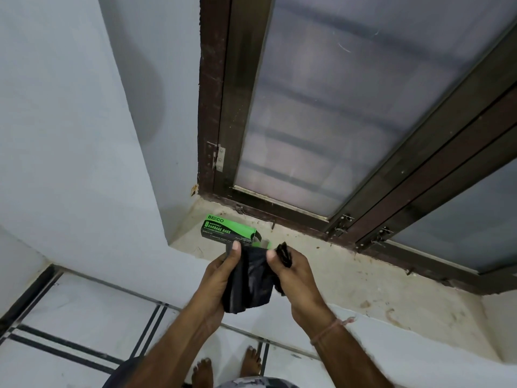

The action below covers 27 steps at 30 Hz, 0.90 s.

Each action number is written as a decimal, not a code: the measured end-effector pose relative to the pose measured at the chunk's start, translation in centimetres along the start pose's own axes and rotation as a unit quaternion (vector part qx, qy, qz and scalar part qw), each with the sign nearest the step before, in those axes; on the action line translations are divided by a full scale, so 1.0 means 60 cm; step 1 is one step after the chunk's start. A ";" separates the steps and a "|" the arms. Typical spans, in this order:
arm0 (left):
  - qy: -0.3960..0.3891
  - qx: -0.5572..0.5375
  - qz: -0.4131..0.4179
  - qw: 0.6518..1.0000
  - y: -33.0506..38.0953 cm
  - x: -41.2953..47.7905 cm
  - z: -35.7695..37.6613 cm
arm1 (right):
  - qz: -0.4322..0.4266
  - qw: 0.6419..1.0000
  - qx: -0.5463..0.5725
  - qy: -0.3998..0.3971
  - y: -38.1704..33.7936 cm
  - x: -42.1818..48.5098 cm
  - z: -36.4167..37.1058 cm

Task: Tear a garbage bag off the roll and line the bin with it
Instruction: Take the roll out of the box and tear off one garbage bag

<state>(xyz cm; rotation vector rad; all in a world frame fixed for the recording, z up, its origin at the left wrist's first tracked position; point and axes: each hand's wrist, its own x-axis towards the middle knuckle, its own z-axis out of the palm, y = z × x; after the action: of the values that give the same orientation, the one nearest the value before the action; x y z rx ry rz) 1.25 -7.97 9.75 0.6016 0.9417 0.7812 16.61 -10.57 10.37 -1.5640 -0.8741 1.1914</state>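
A black garbage bag (251, 278), still folded and crumpled, hangs between both hands just in front of the window sill. My left hand (221, 278) grips its left edge with the thumb on top. My right hand (293, 273) pinches its right edge, and a black end sticks up above the fingers. A green and black garbage bag box (223, 229) lies on the sill right behind the hands, its right end flap open. No bin is in view.
The stained stone sill (349, 275) runs along a brown-framed frosted window (335, 107). A white wall (70, 135) stands to the left. White floor tiles with dark lines (84, 331) and my bare feet (223, 368) lie below.
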 end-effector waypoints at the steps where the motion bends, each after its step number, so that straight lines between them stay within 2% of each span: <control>1: -0.002 0.003 0.001 1.000 -0.001 0.000 0.000 | 0.006 1.000 -0.003 0.022 0.004 0.002 -0.001; 3: -0.002 0.004 0.003 1.000 -0.002 0.001 0.000 | 0.016 0.998 0.002 0.055 0.008 0.004 -0.002; 5: -0.007 0.005 0.003 1.000 -0.004 0.001 0.000 | 0.027 0.998 0.016 0.056 0.005 0.004 -0.004; 8: -0.020 0.015 0.008 1.000 -0.006 0.003 -0.001 | 0.022 1.000 0.000 -0.021 -0.005 -0.001 -0.008; 10: -0.017 0.013 0.006 1.000 -0.005 0.003 -0.001 | 0.023 0.999 -0.021 -0.037 -0.001 -0.001 -0.010; 16: 0.013 -0.005 -0.017 1.000 -0.006 0.005 -0.005 | 0.052 0.997 -0.026 0.043 0.006 0.006 -0.012; 18: 0.014 -0.003 -0.018 1.000 -0.006 0.007 -0.008 | 0.061 0.997 -0.029 0.048 -0.001 0.003 -0.011; 23: 0.000 0.020 -0.008 1.000 -0.003 0.005 -0.005 | 0.054 0.997 -0.043 -0.042 -0.013 -0.008 -0.007; 27: 0.003 0.015 -0.009 1.000 0.001 0.002 -0.008 | 0.053 0.995 -0.078 -0.024 -0.007 -0.004 -0.003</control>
<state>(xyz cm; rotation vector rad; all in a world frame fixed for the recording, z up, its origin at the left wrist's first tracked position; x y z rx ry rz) 0.84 -7.77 9.48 0.6171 0.9647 0.7542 16.70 -10.71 10.85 -1.7314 -0.9448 1.2665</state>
